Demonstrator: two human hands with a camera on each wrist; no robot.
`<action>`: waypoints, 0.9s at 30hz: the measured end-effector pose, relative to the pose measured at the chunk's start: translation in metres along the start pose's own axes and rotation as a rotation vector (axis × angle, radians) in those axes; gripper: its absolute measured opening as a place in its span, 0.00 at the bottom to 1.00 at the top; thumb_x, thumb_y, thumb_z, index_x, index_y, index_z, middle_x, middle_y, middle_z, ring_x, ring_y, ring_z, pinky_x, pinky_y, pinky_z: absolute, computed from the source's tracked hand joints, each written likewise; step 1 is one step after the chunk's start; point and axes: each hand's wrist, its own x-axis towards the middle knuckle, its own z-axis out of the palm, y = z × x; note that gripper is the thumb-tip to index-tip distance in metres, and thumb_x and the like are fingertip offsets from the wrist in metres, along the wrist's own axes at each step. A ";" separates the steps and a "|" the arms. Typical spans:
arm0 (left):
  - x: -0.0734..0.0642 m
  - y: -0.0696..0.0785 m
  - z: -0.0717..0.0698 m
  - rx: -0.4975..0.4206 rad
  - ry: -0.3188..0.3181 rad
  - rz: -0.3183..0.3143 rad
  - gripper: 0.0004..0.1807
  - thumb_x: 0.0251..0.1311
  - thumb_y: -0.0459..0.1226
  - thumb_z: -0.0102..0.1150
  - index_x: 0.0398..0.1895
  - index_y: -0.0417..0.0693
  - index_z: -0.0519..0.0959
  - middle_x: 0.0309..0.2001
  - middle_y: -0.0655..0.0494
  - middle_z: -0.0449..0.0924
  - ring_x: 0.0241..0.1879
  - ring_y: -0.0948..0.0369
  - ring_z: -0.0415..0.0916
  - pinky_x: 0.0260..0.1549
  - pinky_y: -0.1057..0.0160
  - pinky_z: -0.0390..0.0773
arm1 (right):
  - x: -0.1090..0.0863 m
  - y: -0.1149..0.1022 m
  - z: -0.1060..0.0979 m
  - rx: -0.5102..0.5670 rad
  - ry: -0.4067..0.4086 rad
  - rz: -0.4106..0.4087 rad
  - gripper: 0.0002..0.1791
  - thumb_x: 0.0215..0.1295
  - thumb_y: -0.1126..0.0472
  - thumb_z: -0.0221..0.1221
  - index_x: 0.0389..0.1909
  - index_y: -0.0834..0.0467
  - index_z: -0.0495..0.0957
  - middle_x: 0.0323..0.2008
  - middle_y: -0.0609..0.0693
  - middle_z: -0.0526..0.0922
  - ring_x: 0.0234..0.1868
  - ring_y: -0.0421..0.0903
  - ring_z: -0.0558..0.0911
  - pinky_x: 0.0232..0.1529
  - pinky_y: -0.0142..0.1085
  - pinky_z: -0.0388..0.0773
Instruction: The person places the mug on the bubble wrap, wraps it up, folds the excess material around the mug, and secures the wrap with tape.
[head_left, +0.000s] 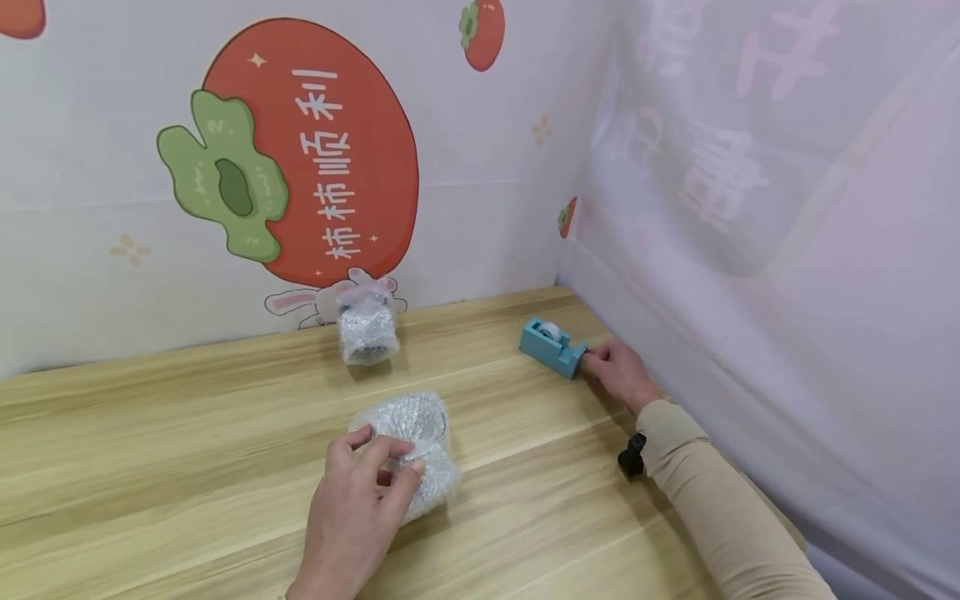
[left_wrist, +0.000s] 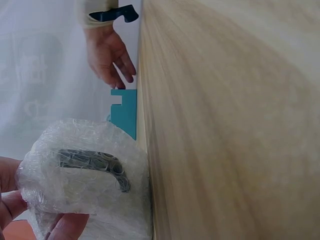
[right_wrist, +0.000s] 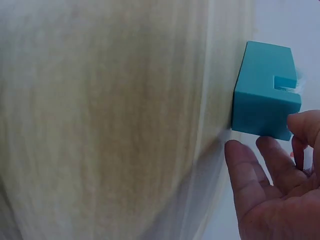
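A bundle in clear bubble wrap [head_left: 408, 417] lies on the table, with a dark curved shape showing through the wrap in the left wrist view. My left hand [head_left: 360, 492] grips its near side, fingers and thumb bent onto the wrap. Farther right is a teal tape dispenser [head_left: 546, 348] carrying a roll of clear tape [head_left: 550, 331]. At its cutter end my right hand [head_left: 621, 372] pinches with thumb and forefinger at the tape's end, the other fingers loosely bent beside the teal body [right_wrist: 265, 110]. The tape between the fingertips is hidden.
A second bubble-wrapped item [head_left: 367, 325] stands at the back of the wooden table [head_left: 187, 450], close to the printed wall cloth [head_left: 465, 233]. Another pale cloth [head_left: 750, 317] hangs along the right table edge, beside the right forearm.
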 end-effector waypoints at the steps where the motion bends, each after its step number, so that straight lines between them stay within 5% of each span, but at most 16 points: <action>1: 0.000 0.000 0.000 0.001 -0.001 -0.003 0.08 0.66 0.47 0.68 0.44 0.59 0.86 0.65 0.40 0.69 0.34 0.69 0.83 0.39 0.56 0.82 | 0.000 0.000 0.001 0.001 0.007 -0.001 0.10 0.70 0.58 0.57 0.31 0.58 0.73 0.28 0.49 0.77 0.34 0.47 0.75 0.34 0.36 0.73; 14: -0.001 0.000 0.000 0.002 0.002 0.010 0.08 0.66 0.47 0.68 0.44 0.59 0.86 0.64 0.39 0.69 0.34 0.70 0.83 0.38 0.57 0.82 | 0.004 0.005 0.004 -0.030 0.024 -0.090 0.14 0.74 0.61 0.57 0.27 0.60 0.69 0.26 0.49 0.77 0.32 0.46 0.76 0.35 0.36 0.73; 22: 0.000 -0.001 0.000 -0.001 0.005 0.041 0.09 0.67 0.48 0.67 0.44 0.58 0.86 0.64 0.38 0.69 0.34 0.70 0.83 0.38 0.57 0.83 | 0.011 0.003 0.004 -0.129 0.029 -0.147 0.28 0.70 0.64 0.52 0.06 0.53 0.62 0.10 0.41 0.64 0.17 0.43 0.67 0.23 0.35 0.64; 27: -0.001 0.000 -0.001 -0.003 0.000 0.037 0.09 0.68 0.49 0.67 0.45 0.58 0.86 0.64 0.38 0.69 0.34 0.70 0.83 0.38 0.58 0.83 | 0.012 0.006 0.001 -0.107 0.014 -0.092 0.29 0.70 0.65 0.54 0.06 0.53 0.60 0.09 0.40 0.64 0.17 0.41 0.67 0.23 0.33 0.63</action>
